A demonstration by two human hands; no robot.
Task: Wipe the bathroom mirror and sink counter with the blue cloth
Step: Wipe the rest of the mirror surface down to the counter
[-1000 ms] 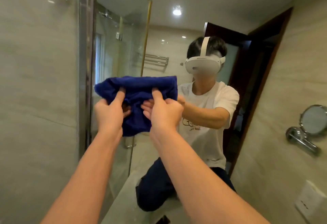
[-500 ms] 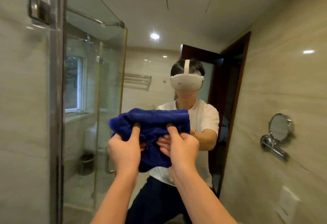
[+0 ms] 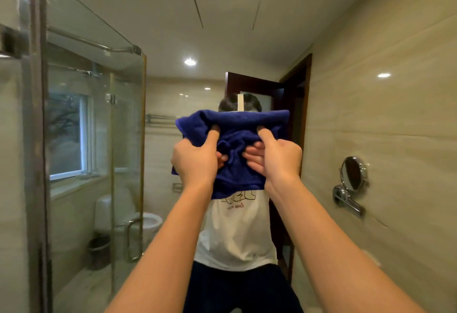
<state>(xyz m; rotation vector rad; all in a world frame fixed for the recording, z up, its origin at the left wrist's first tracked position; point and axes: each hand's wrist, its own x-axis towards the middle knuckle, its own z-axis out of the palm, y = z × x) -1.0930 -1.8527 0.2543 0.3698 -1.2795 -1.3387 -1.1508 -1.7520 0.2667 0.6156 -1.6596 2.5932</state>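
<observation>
Head view: your left hand (image 3: 195,161) and right hand (image 3: 274,161) both grip the cloth (image 3: 235,137), pressed flat on the mirror (image 3: 173,28) mid-wipe; the surface lies out of view, presumably unwiped.

Bare forearms, no sleeves, watch or rings; the reflected person (image 3: 235,233) wears a white short-sleeved T-shirt with a small chest print, dark trousers and a white-strapped headset.

White T-shirt (image 3: 235,233) in mirror reflection: dark drawing and short reddish script line on chest, mirrored, too small to read. No other text legible.
</observation>
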